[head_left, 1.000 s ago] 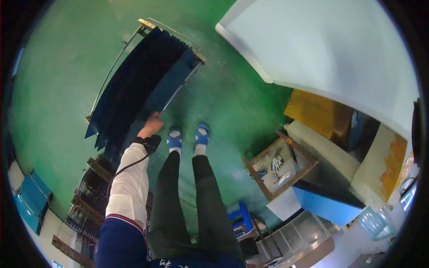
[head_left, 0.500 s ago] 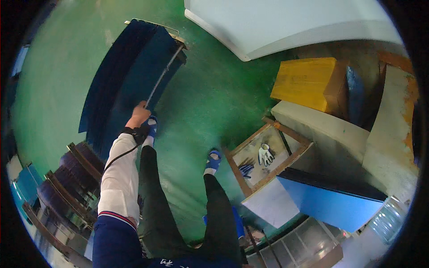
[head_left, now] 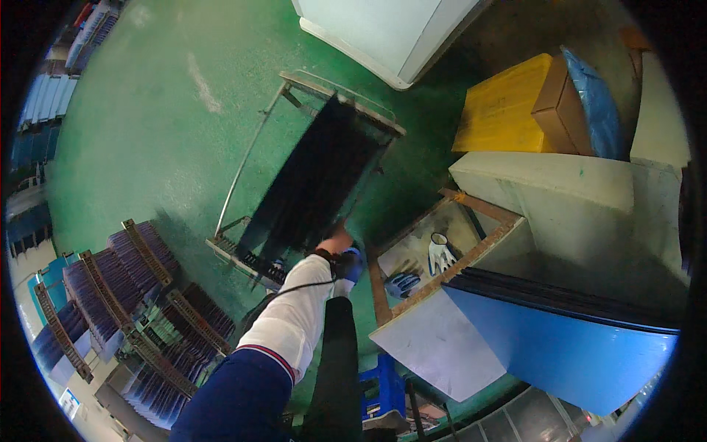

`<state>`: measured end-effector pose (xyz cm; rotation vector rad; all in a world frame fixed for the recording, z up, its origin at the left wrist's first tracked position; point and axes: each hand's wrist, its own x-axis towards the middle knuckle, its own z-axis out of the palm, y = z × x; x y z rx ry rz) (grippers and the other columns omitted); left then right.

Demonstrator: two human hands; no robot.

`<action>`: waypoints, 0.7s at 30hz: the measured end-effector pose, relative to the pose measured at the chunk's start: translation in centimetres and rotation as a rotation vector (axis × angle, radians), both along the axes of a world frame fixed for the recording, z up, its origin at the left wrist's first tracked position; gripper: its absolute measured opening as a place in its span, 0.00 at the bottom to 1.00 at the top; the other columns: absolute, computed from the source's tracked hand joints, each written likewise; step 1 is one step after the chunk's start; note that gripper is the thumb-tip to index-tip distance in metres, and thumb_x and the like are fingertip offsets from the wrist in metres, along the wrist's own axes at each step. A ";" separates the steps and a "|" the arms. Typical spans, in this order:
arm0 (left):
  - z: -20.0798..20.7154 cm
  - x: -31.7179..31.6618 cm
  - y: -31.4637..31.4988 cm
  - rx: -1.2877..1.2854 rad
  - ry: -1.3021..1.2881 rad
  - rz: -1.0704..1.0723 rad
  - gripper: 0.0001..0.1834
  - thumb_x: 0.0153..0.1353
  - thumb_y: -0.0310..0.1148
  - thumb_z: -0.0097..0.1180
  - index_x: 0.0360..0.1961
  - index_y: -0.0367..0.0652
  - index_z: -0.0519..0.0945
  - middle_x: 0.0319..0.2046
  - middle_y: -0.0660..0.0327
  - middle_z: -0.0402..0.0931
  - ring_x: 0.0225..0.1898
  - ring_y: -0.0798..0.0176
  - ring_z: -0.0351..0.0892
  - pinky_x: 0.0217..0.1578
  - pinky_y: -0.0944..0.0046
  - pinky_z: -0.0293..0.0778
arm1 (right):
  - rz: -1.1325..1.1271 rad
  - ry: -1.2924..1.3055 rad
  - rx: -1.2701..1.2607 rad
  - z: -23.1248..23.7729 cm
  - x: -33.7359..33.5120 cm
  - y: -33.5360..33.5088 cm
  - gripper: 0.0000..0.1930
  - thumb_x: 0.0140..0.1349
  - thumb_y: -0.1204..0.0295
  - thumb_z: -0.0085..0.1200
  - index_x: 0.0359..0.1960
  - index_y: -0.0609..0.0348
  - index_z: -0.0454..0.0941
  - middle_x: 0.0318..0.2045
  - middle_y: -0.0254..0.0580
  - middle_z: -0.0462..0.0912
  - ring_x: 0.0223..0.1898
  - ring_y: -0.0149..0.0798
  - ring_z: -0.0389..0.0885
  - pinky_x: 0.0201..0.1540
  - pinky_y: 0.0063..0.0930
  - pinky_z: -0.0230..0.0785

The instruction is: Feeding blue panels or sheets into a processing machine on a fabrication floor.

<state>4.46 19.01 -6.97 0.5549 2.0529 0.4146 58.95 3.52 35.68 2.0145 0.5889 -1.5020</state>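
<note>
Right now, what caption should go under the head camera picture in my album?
A left hand at the near edge of dark panels in a metal rack, on a green floor.

Your head carries this wide fisheye, the left one of a side-by-side pair, and from up there it looks steeply down past your left sleeve (head_left: 291, 313) to the green floor (head_left: 155, 147). The picture is upright, so nine o'clock is your own left. Your sleeve, near the lens, enters at about seven o'clock and runs toward the centre; the floor lies well beyond it. The view takes in racks (head_left: 118, 306) at eight, a white cabinet (head_left: 383, 37) at twelve and a blue panel (head_left: 567, 342) at four. Straight edges bow toward the dark, round rim.
</note>
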 end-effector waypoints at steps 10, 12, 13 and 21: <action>-1.5 7.4 -10.9 0.038 0.350 -0.120 0.22 0.57 0.32 0.49 0.52 0.33 0.76 0.50 0.41 0.75 0.51 0.43 0.76 0.54 0.50 0.70 | 0.227 0.195 0.143 -5.2 -1.1 1.9 0.14 0.65 0.59 0.52 0.37 0.57 0.78 0.34 0.44 0.81 0.34 0.39 0.76 0.39 0.33 0.68; -3.9 6.6 -17.6 -0.016 0.165 -0.357 0.21 0.57 0.34 0.46 0.48 0.34 0.78 0.46 0.39 0.77 0.47 0.41 0.79 0.50 0.50 0.73 | 0.286 0.293 0.174 -6.0 -3.8 3.4 0.14 0.65 0.59 0.53 0.36 0.57 0.78 0.33 0.43 0.81 0.33 0.38 0.76 0.38 0.32 0.69; -4.7 4.4 -20.0 -0.055 0.082 -0.461 0.21 0.57 0.35 0.44 0.46 0.34 0.78 0.44 0.38 0.78 0.45 0.40 0.80 0.48 0.50 0.75 | 0.322 0.359 0.188 -6.8 -5.9 4.3 0.14 0.64 0.59 0.53 0.35 0.58 0.78 0.33 0.43 0.81 0.32 0.38 0.76 0.37 0.32 0.69; 19.4 0.0 -10.9 -0.017 -0.520 -0.257 0.18 0.53 0.42 0.57 0.40 0.41 0.82 0.32 0.54 0.82 0.32 0.55 0.81 0.34 0.58 0.76 | 0.380 0.273 0.600 2.6 -3.5 5.5 0.15 0.63 0.58 0.55 0.30 0.58 0.79 0.28 0.40 0.82 0.27 0.33 0.76 0.32 0.28 0.69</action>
